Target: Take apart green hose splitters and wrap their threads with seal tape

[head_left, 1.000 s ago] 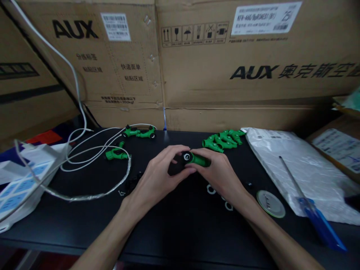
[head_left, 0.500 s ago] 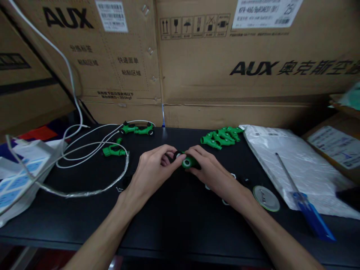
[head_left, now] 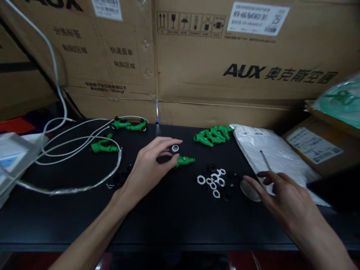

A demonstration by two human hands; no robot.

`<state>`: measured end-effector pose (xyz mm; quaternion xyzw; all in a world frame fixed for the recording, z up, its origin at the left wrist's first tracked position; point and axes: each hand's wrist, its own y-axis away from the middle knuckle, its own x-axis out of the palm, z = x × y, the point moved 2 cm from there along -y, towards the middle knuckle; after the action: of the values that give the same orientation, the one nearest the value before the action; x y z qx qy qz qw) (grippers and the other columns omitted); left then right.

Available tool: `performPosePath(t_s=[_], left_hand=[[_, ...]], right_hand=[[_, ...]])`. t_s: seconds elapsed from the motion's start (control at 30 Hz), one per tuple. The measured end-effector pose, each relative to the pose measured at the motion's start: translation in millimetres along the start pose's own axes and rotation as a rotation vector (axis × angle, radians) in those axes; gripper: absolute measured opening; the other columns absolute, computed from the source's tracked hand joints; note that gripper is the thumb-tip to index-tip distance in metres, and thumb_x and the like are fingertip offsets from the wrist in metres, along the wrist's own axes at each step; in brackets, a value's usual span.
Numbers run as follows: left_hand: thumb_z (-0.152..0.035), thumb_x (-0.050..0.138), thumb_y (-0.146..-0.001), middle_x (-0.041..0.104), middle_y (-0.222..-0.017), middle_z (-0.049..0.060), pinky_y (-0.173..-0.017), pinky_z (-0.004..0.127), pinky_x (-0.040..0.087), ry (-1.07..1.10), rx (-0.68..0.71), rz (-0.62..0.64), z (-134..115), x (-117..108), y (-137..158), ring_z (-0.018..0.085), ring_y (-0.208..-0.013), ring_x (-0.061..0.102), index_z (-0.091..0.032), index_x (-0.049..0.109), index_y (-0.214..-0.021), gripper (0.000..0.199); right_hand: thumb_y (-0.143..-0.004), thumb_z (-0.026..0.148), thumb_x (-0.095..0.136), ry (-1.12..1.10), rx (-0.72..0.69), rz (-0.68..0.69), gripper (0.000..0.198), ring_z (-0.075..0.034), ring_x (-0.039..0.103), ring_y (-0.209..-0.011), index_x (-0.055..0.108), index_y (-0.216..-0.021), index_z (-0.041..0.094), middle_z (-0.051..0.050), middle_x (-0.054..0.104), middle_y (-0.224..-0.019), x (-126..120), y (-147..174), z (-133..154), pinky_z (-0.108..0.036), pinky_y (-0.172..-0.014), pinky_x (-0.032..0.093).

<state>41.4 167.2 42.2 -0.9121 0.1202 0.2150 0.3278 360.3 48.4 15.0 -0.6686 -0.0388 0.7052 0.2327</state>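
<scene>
My left hand (head_left: 153, 165) is closed on a green plastic pipe fitting (head_left: 185, 161). At the fitting's upper end, by my fingertips, is a black ring-shaped part (head_left: 174, 149) with a pale inner ring. My right hand (head_left: 287, 198) is open, thumb and fingers apart, above a round metal lid (head_left: 249, 190) and the white plastic package. A screwdriver's thin shaft (head_left: 264, 160) shows beyond its fingers; its handle is hidden under this hand. Between my hands lie several white ring washers (head_left: 213, 182) with black pieces (head_left: 226, 195) beside them.
Several green fittings (head_left: 213, 135) are grouped at the back, with more green fittings (head_left: 129, 125) at back left. White cable (head_left: 81, 190) loops across the left side near a power strip (head_left: 17, 157). Large cardboard boxes (head_left: 191, 82) wall the back; a white package (head_left: 253, 138) lies right.
My right hand has let go of the green fitting and moved right, over the lid and screwdriver. My left hand keeps the fitting. The view has shifted slightly right.
</scene>
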Motion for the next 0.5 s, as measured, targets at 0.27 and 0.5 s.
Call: performPosePath(t_s=[0.27, 0.5], left_hand=[[-0.019, 0.071, -0.093, 0.072, -0.127, 0.004, -0.096, 0.030, 0.063, 0.100, -0.028, 0.060, 10, 8, 4, 0.017, -0.110, 0.071, -0.025, 0.072, -0.125, 0.033], [-0.023, 0.081, -0.084, 0.077, -0.123, 0.005, -0.095, 0.035, 0.064, 0.361, -0.188, 0.072, 10, 10, -6, 0.018, -0.098, 0.076, -0.022, 0.068, -0.128, 0.046]], right_hand=[[-0.079, 0.070, 0.055, -0.090, 0.091, 0.180, 0.052, -0.039, 0.070, -0.085, 0.063, -0.091, 0.020, -0.019, 0.068, -0.088, 29, 10, -16, -0.051, -0.080, 0.057], [-0.068, 0.062, 0.061, -0.506, 0.260, 0.139, 0.042, -0.033, 0.074, -0.078, 0.055, -0.088, 0.026, -0.011, 0.076, -0.085, 15, -14, -15, -0.043, -0.068, 0.057]])
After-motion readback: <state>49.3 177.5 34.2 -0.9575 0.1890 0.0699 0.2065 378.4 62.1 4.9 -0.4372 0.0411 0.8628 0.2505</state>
